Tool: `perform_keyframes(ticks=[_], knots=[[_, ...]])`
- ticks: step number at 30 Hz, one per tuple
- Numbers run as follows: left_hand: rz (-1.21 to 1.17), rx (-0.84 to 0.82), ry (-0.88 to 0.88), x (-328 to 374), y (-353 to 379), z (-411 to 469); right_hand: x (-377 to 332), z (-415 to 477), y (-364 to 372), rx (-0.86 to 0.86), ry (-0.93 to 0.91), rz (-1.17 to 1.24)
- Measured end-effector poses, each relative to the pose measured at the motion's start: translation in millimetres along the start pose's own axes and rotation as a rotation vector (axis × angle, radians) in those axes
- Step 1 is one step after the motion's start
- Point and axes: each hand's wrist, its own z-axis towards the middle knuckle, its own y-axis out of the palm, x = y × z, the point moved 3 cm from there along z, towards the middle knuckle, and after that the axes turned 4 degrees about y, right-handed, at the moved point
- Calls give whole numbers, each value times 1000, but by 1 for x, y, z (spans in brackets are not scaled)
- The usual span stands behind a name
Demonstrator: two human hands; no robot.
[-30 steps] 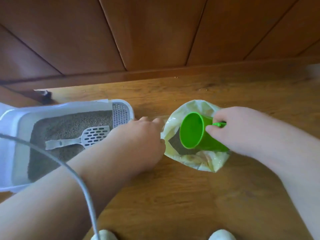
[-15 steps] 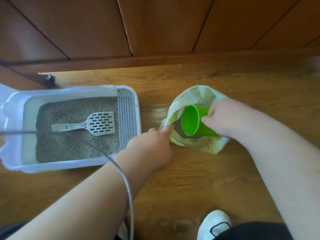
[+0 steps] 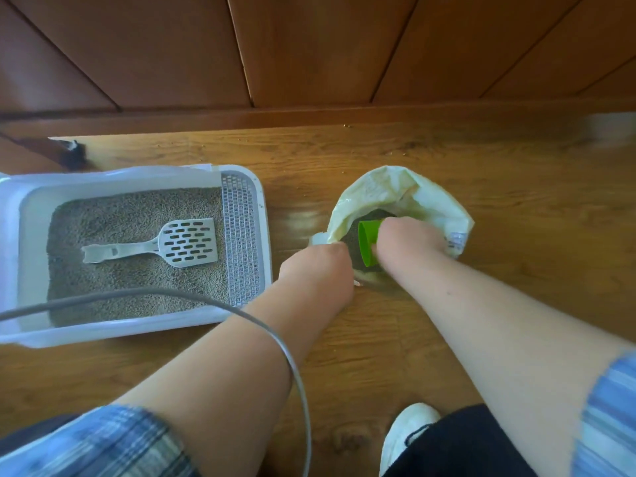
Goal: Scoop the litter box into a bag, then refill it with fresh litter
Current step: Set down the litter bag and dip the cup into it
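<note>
Green plastic cup (image 3: pixel 367 247), gripped by the right hand (image 3: pixel 411 244), lies inside the pale yellow plastic bag (image 3: pixel 385 187); the left hand (image 3: pixel 316 271) seemingly pinches its rim. The white plastic litter box (image 3: pixel 137 330) sits just left.

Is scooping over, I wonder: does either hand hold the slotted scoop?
No, the slotted scoop lies untouched on the litter in the box.
</note>
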Motion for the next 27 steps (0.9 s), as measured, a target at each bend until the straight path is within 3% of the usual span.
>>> perform_keyframes(ticks=[4,10,18,22,27], knots=[[65,-8,-32,-1,-6,-9,3,12,9,60,30,24],[-8,-10,-39,-3,-5,-20,-15,20,26,11,13,145],[-52,11,42,-14,4,-32,-23,17,49,-181,-104,182],[-56,10,71,-11,4,-36,-42,12,56,-328,-253,157],[-65,15,64,-4,-8,-36,-40,14,43,-284,-273,339]])
